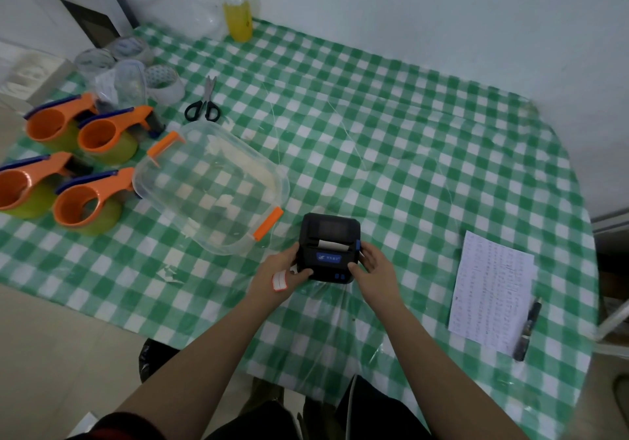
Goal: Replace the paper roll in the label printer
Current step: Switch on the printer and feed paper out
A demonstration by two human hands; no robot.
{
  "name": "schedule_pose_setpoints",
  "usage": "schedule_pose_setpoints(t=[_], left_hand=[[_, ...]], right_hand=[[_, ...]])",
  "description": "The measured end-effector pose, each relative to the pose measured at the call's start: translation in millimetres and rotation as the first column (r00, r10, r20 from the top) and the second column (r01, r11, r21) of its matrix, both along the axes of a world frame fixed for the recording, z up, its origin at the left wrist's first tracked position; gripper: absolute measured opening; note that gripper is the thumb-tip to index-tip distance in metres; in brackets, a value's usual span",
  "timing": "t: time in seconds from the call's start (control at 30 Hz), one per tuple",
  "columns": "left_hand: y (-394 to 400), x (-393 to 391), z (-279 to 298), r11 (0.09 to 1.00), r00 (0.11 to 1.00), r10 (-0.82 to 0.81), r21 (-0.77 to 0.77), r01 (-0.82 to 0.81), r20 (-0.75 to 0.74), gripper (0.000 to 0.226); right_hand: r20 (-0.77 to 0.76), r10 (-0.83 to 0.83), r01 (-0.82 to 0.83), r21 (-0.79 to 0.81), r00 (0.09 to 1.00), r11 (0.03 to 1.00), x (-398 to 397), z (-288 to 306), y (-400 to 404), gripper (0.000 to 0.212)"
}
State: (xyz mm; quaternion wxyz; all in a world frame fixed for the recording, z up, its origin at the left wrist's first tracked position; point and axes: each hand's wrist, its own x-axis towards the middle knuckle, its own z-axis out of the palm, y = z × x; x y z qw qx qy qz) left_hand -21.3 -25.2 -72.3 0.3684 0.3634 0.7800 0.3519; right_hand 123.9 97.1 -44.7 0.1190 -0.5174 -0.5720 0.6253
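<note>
A small black label printer (328, 247) with blue buttons stands on the green checked tablecloth near the table's front edge. Its lid looks closed, and a strip of white paper (329, 244) sticks out of its slot. My left hand (282, 274) grips the printer's left side, thumb on the front corner. A white label with a red border (279, 282) is stuck on the back of that hand. My right hand (372, 264) clasps the printer's right side, fingers by the blue side latch. No spare paper roll is visible.
A clear plastic box with orange clips (211, 187) lies just left of the printer. Several orange tape dispensers (85, 181) and tape rolls (163, 84) fill the left side, with scissors (204, 104) behind. A printed sheet (490, 290) and pen (527, 329) lie at right.
</note>
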Motion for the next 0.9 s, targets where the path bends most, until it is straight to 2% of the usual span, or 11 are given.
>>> schedule_pose_setpoints(t=[0.9], left_hand=[[-0.1, -0.5, 3.8, 1.000, 1.000, -0.008, -0.023, 0.008, -0.023, 0.067]], right_hand=[[0.000, 0.002, -0.002, 0.013, 1.000, 1.000, -0.3, -0.3, -1.5, 0.046]])
